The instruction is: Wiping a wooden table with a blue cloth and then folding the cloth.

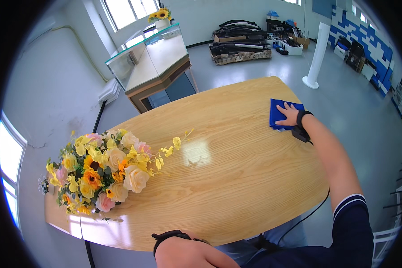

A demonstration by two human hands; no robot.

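On the far right corner of the wooden table (pixel 219 178) lies a folded blue cloth (pixel 277 117). My right hand (pixel 289 114) rests flat on top of it, palm down, with the fingers spread. That arm is stretched out, and a black band circles its wrist. Down at the table's near edge is my left hand (pixel 191 234), mostly hidden behind my own forearm and a black wristband, so its fingers do not show. A large arrangement of artificial flowers (pixel 105 167) in yellow, orange, pink and cream covers the left part of the table.
Beyond the table stands a glass-topped display counter (pixel 158 67) with a small pot of sunflowers (pixel 161 18). A white column (pixel 316 58) rises from the floor at the right. Bundled black gear (pixel 241 42) lies by the back wall. A black cable (pixel 310 214) hangs near my right side.
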